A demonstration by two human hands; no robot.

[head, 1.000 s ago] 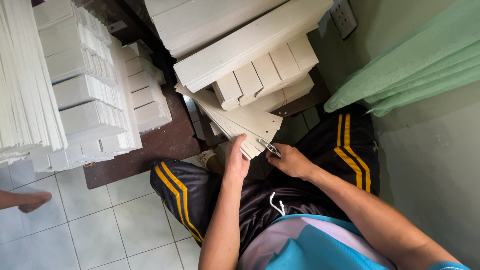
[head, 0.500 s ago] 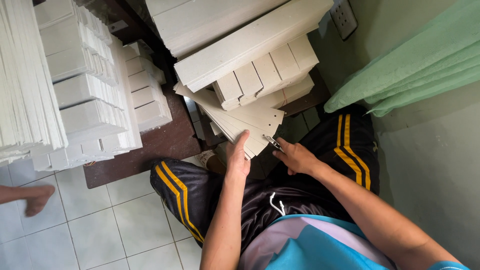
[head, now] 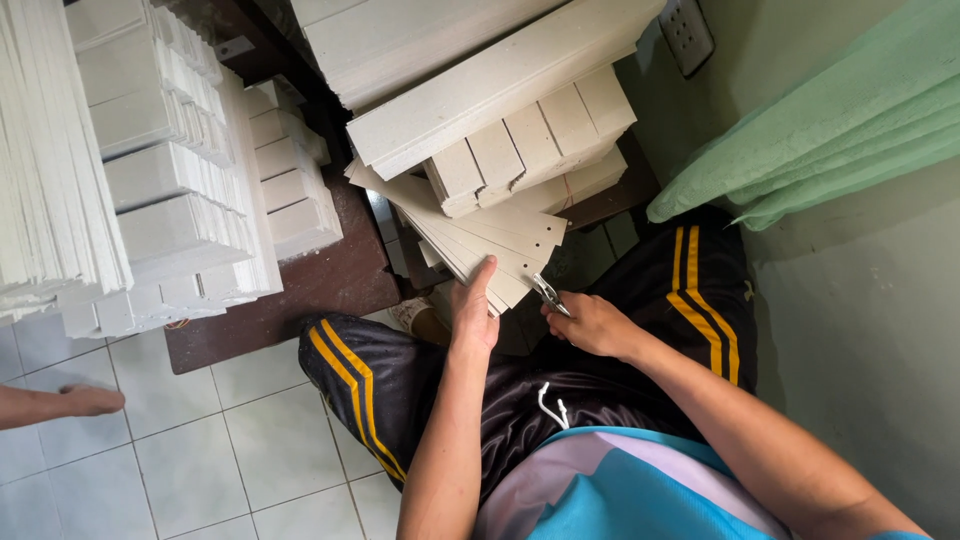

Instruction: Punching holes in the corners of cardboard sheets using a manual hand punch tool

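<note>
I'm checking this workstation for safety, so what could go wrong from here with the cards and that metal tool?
The left hand presses on the fanned stack of pale cards close to the small metal tool held by the right hand, so a slip could nick the fingers. The cards jut out unsupported over the lap and might slide off. The cardboard bundles above lean at an angle and could topple.

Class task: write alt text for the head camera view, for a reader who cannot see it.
A seated person's left hand steadies a fanned stack of pale card strips while the right hand holds a small metal tool at their edge. White bundles are stacked on the dark table.
</note>
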